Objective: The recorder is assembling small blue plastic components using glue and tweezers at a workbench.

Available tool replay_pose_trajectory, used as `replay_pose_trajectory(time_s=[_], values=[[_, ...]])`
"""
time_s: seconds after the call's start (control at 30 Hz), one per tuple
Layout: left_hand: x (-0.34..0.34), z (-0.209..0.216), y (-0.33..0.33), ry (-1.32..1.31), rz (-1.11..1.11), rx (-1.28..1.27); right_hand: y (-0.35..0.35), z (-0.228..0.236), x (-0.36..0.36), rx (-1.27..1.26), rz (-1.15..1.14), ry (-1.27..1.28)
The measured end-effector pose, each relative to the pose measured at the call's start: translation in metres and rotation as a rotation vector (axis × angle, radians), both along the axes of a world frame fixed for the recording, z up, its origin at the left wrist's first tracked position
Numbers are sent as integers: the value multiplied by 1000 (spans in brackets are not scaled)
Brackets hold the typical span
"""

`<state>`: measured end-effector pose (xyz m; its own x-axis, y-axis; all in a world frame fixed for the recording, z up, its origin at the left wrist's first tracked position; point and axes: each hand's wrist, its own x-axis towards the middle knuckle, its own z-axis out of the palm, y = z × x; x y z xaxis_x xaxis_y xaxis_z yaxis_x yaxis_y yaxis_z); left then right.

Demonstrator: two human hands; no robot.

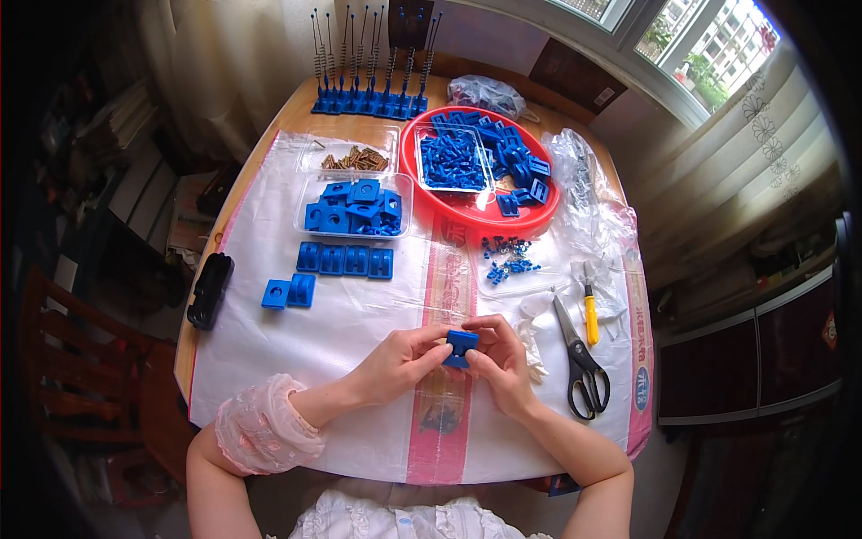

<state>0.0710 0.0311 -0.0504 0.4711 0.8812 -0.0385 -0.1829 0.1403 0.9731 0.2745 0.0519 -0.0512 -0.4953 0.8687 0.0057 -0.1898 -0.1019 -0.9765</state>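
Near the front of the table, a small blue plastic bracket point(461, 345) is pinched between both hands. My left hand point(409, 359) grips its left side with thumb and fingers. On its right side, my right hand point(501, 361) has closed its thumb and fingers; the fingertips partly cover the piece. Ahead and to the left, several blue brackets point(345, 260) stand in a row, and a flat blue square piece point(277, 294) lies beside another bracket point(302, 289).
A clear tub point(359, 205) holds blue pieces; behind it lie brass-coloured screws point(357, 159). The red tray point(431, 211) carries blue parts. Scissors point(584, 364), a yellow-handled knife point(591, 314) and small fittings point(510, 258) lie right. Spring rods point(370, 99) stand far back; a black case point(211, 290) sits left.
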Motion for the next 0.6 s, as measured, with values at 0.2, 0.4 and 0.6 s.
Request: replay_pose_trajectory(time_s=[0.2, 0.4, 0.6], values=[[0, 7, 1, -5, -33, 9, -1, -7, -2, 37, -77, 11], [0, 4, 0, -12, -19, 1, -1, -8, -1, 11, -74, 21], [0, 3, 0, 17, -3, 19, -1, -8, -2, 16, -87, 23]])
